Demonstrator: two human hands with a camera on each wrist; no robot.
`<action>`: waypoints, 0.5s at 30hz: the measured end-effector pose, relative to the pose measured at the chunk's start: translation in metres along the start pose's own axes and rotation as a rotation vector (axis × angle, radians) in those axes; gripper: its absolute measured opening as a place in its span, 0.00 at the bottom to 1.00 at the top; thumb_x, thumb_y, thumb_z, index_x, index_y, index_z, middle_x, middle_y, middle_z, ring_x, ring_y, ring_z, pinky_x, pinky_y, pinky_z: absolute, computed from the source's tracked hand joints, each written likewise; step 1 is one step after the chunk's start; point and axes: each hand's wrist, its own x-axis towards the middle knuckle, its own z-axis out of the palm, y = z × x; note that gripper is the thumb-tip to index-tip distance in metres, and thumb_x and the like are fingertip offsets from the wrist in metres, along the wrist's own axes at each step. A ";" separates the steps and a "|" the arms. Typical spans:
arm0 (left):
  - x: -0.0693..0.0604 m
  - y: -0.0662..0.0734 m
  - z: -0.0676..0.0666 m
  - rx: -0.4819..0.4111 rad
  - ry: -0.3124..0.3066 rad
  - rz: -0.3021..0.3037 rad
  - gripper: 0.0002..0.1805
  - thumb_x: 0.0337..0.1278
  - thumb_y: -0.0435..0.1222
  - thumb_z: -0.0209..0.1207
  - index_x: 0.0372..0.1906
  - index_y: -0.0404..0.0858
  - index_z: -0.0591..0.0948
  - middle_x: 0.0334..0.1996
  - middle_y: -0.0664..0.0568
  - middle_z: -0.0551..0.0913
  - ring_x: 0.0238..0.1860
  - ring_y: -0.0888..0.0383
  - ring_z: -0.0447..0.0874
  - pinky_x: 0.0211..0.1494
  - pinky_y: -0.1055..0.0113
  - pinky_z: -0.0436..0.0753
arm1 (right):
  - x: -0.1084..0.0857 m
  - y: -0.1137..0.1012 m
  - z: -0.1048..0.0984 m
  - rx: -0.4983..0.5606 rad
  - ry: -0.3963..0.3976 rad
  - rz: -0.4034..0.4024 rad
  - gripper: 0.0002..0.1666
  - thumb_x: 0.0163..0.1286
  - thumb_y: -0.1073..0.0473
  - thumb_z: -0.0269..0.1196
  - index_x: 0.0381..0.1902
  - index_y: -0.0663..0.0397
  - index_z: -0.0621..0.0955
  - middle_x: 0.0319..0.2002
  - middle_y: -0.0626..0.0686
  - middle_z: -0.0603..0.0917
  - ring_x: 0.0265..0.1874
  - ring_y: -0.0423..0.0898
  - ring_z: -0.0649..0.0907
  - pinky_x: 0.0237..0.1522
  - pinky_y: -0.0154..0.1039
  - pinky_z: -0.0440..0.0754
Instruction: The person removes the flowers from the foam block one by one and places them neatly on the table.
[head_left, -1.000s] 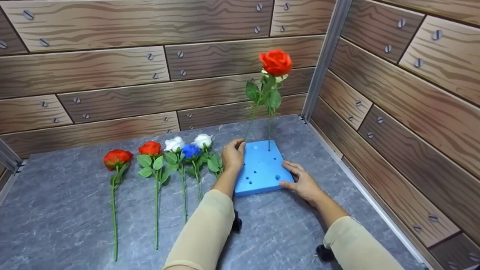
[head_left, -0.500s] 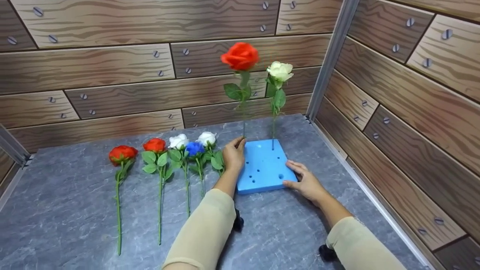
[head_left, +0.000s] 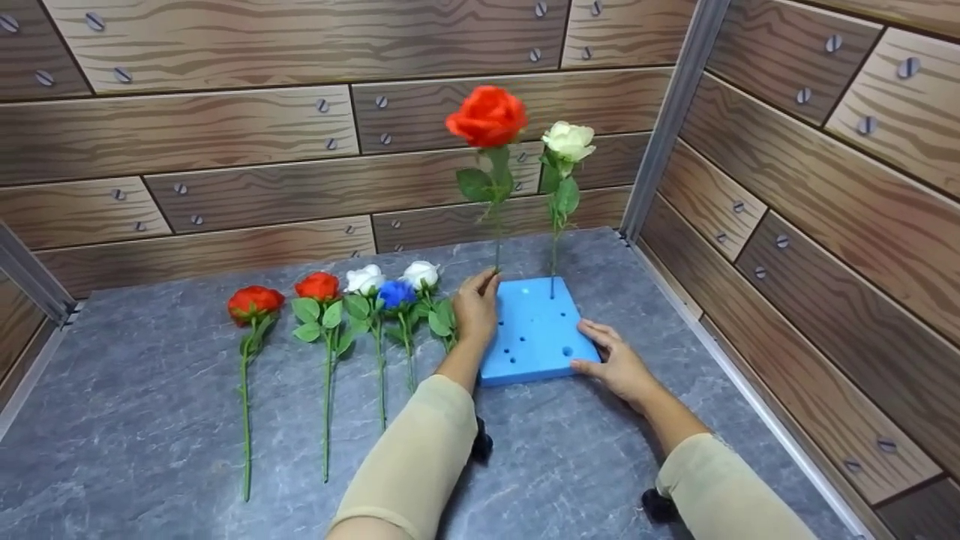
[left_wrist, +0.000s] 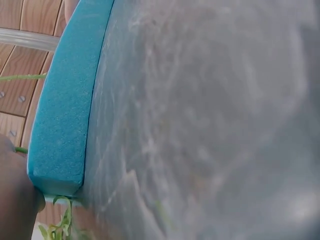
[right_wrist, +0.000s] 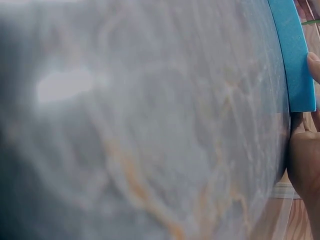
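Note:
In the head view a blue foam block (head_left: pixel 541 330) with several holes lies flat on the table. My left hand (head_left: pixel 476 311) pinches the lower stem of a red rose (head_left: pixel 487 116) at the block's back left corner. That rose stands nearly upright; whether its stem end sits in a hole is hidden by the fingers. A cream rose (head_left: pixel 570 142) is planted upright near the back edge. At the block's right side my right hand (head_left: pixel 619 367) grips the edge, thumb at the front right corner. Both wrist views catch the block's side (left_wrist: pixel 67 100) and part of a hand (right_wrist: pixel 305 160).
To the left lie two red roses (head_left: pixel 255 301), two white roses (head_left: pixel 365 279) and a blue rose (head_left: pixel 396 292), heads toward the back. Wood-patterned walls (head_left: pixel 262 135) bound the grey marbled table (head_left: pixel 172 420) behind and on the right.
The held red rose has swung left from in front of the cream rose to a more upright stance, uncovering the cream bloom. Both hands stay at the block; the view has shifted slightly.

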 end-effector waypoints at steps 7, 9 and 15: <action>-0.001 -0.003 -0.002 0.021 0.022 0.089 0.12 0.73 0.35 0.68 0.55 0.38 0.92 0.48 0.44 0.93 0.48 0.49 0.94 0.52 0.62 0.93 | 0.000 0.000 0.004 0.010 0.001 -0.002 0.48 0.73 0.61 0.74 0.84 0.61 0.65 0.86 0.63 0.59 0.88 0.64 0.55 0.89 0.60 0.56; -0.002 -0.001 -0.004 0.008 0.010 0.091 0.12 0.74 0.35 0.68 0.56 0.37 0.92 0.48 0.43 0.93 0.49 0.48 0.94 0.52 0.61 0.94 | -0.001 -0.001 0.005 0.004 -0.002 -0.002 0.48 0.73 0.61 0.74 0.84 0.61 0.65 0.86 0.63 0.59 0.88 0.65 0.55 0.89 0.60 0.57; -0.008 0.015 -0.012 -0.020 -0.046 0.084 0.13 0.77 0.37 0.66 0.58 0.38 0.91 0.51 0.43 0.92 0.53 0.49 0.92 0.53 0.60 0.93 | -0.002 0.000 0.001 -0.010 0.010 -0.013 0.47 0.73 0.60 0.74 0.84 0.61 0.65 0.85 0.63 0.60 0.87 0.64 0.56 0.89 0.59 0.56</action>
